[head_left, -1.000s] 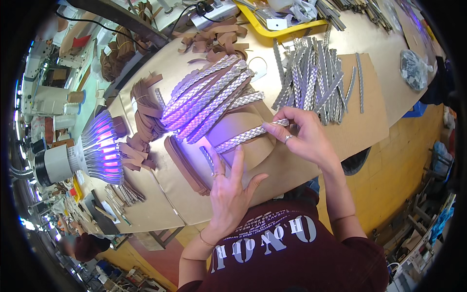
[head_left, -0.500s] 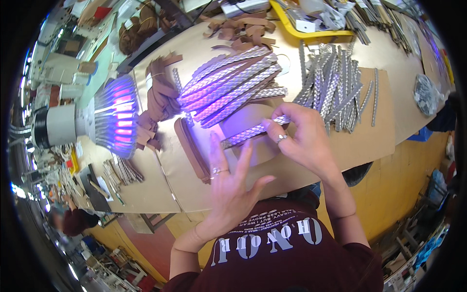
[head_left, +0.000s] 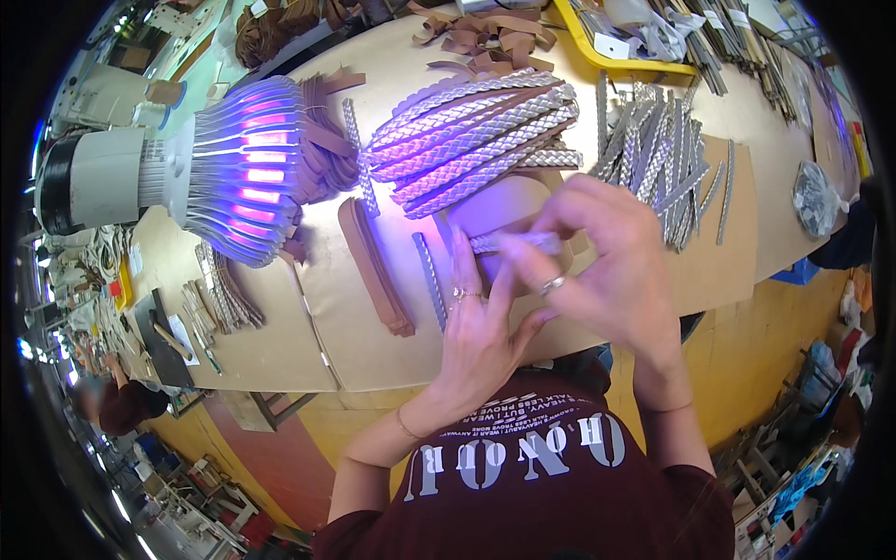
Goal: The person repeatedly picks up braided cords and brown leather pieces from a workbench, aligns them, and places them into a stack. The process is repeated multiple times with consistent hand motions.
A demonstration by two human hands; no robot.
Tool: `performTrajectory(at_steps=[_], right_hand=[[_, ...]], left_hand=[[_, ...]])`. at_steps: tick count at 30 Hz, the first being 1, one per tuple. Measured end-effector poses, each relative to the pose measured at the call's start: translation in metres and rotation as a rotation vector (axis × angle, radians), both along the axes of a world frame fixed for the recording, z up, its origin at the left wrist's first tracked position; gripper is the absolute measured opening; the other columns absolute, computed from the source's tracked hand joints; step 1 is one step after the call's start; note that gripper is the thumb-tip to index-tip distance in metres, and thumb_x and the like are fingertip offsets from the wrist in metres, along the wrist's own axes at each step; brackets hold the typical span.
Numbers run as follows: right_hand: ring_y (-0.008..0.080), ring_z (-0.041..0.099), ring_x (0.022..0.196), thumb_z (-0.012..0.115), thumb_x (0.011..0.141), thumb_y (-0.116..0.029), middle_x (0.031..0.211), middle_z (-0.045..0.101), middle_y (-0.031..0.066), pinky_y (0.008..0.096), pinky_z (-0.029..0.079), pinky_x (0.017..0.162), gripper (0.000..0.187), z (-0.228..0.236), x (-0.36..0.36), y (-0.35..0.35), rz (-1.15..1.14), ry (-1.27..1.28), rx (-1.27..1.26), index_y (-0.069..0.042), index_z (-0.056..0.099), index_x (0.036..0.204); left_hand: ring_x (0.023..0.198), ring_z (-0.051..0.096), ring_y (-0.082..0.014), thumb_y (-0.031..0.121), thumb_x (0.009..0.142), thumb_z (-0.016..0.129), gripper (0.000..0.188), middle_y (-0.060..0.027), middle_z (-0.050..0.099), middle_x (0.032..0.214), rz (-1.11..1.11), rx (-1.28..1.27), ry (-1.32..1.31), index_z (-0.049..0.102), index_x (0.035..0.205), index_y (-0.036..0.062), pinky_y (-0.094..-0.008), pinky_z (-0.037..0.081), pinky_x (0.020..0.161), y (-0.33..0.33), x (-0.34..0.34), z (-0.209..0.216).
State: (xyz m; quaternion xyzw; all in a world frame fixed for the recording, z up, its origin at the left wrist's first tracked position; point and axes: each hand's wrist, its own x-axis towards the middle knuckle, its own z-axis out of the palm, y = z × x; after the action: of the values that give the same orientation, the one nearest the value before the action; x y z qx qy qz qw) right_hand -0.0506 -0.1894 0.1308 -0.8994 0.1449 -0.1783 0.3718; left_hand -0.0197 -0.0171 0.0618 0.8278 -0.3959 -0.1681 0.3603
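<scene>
A short silver braided strip (head_left: 485, 244) lies across a tan flat piece (head_left: 509, 203) on the table in front of me. My left hand (head_left: 481, 331) is open, its fingertips resting at the strip's left end with the fingers spread. My right hand (head_left: 607, 266), smeared by motion, has its thumb and fingers closed at the strip's right end. Just beyond lies a thick bundle of silver braided strips backed with brown (head_left: 476, 140). One loose braided strip (head_left: 430, 282) lies left of my left hand, beside a stack of brown straps (head_left: 373, 275).
A large finned lamp (head_left: 247, 173) glows purple at the left. To the right, a heap of grey braided strips (head_left: 658, 163) rests partly on cardboard (head_left: 723, 252). Brown scraps (head_left: 490, 39) and a yellow tray (head_left: 644, 65) stand at the back. A person (head_left: 126, 401) is far left.
The view has shifted, with the lamp appearing larger. My left fingers have closed in toward my right hand, which has lifted and turned over the strip. The loose strip beside my left hand now shows.
</scene>
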Motion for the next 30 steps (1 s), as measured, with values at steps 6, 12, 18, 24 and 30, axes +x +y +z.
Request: performTrajectory(at_steps=[6, 12, 18, 24, 30], right_hand=[[0.0207, 0.056, 0.061, 0.080, 0.073, -0.016, 0.066, 0.056, 0.0060, 0.0322, 0.042, 0.058, 0.024, 0.006, 0.007, 0.008, 0.067, -0.060, -0.012, -0.003, 0.060, 0.070], [0.0119, 0.055, 0.065, 0.077, 0.081, -0.012, 0.071, 0.061, 0.0052, 0.0278, 0.042, 0.060, 0.019, -0.014, -0.018, -0.016, -0.134, 0.074, 0.258, 0.000, 0.063, 0.077], [0.0073, 0.051, 0.069, 0.076, 0.084, -0.014, 0.071, 0.060, 0.0009, 0.0255, 0.042, 0.064, 0.021, -0.028, -0.021, -0.023, -0.159, 0.167, 0.409, 0.001, 0.063, 0.078], [0.0068, 0.052, 0.071, 0.076, 0.084, -0.016, 0.072, 0.060, 0.0004, 0.0250, 0.042, 0.066, 0.022, -0.040, -0.022, -0.030, -0.170, 0.271, 0.499, 0.001, 0.064, 0.078], [0.0120, 0.050, 0.059, 0.078, 0.083, -0.031, 0.065, 0.060, 0.0081, 0.0305, 0.042, 0.054, 0.035, -0.063, -0.025, -0.025, -0.196, 0.158, 0.552, 0.003, 0.068, 0.083]], left_hand=[[0.132, 0.032, -0.0593, 0.031, 0.082, 0.076, 0.077, -0.0443, 0.016, 0.147, -0.033, -0.008, -0.053, 0.040, 0.146, 0.0074, -0.0530, 0.046, 0.096, -0.001, 0.001, -0.006], [0.133, 0.031, -0.0599, 0.042, 0.073, 0.082, 0.092, -0.0449, 0.014, 0.148, -0.006, -0.150, -0.128, 0.038, 0.148, 0.0093, -0.0535, 0.045, 0.098, -0.004, 0.001, -0.011], [0.132, 0.038, -0.0546, 0.035, 0.071, 0.085, 0.094, -0.0408, 0.013, 0.151, -0.013, -0.084, -0.136, 0.036, 0.146, 0.0071, -0.0498, 0.045, 0.100, -0.004, 0.001, -0.006], [0.132, 0.038, -0.0544, 0.037, 0.071, 0.085, 0.097, -0.0406, 0.013, 0.151, -0.020, -0.064, -0.159, 0.033, 0.147, 0.0080, -0.0490, 0.047, 0.098, -0.005, 0.002, -0.005], [0.131, 0.037, -0.0558, 0.038, 0.069, 0.086, 0.102, -0.0426, 0.013, 0.150, -0.041, -0.028, -0.184, 0.031, 0.148, 0.0086, -0.0500, 0.047, 0.097, -0.004, 0.003, -0.005]])
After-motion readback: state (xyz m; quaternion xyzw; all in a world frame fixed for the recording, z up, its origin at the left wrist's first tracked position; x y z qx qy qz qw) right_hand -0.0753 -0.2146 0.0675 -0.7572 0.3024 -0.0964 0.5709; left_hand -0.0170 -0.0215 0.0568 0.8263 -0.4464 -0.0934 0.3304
